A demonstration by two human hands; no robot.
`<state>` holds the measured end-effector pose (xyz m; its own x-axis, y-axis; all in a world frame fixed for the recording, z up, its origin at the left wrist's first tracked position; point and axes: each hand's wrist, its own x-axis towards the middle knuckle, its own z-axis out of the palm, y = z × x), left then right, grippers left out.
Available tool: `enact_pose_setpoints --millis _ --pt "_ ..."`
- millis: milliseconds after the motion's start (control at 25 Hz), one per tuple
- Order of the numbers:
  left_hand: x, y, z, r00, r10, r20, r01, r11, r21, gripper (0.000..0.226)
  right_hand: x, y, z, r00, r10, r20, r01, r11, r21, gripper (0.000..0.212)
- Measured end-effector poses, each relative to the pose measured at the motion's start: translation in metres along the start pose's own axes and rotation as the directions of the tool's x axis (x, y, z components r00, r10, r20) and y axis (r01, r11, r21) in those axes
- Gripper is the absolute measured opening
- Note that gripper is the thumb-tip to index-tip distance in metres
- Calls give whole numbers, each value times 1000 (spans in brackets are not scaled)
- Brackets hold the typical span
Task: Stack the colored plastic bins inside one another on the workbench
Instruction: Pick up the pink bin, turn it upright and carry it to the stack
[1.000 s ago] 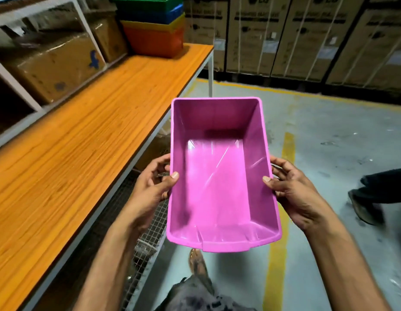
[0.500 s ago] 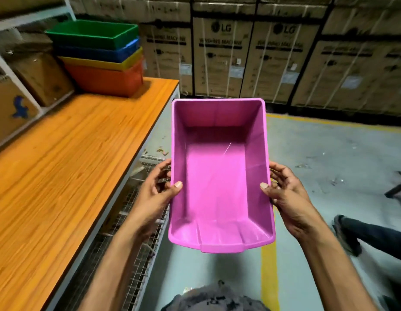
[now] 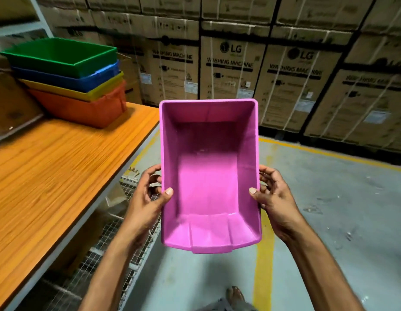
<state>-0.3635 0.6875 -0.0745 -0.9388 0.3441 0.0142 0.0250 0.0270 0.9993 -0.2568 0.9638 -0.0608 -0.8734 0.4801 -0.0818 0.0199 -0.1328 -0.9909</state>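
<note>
One pink bin [image 3: 209, 176] held in two hands, four bins [image 3: 78, 86] stacked

Nested stack on workbench [image 3: 60, 167], green bin [image 3: 60, 56] uppermost over blue bin [image 3: 82, 80], yellow bin [image 3: 87, 93] and orange bin [image 3: 87, 108]: formerly at top edge of view, partly cut off; now lower, larger, fully visible at upper left. Pink bin [image 3: 209, 176]: carried forward past the workbench end, far rim now before the LG cartons [image 3: 231, 68]. Second person's leg and shoe at right: gone from view.
</note>
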Motion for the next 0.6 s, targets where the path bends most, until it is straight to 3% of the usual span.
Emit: enact_pose_setpoints --millis 280,600 --pt "114 20 81 984 -3 -178 -11 997 -78 86 167 -45 -52 989 -19 148 26 999 -44 53" --pt "247 14 76 948 2 -317 -14 999 -35 77 320 -60 -10 974 -46 221 52 998 -23 55"
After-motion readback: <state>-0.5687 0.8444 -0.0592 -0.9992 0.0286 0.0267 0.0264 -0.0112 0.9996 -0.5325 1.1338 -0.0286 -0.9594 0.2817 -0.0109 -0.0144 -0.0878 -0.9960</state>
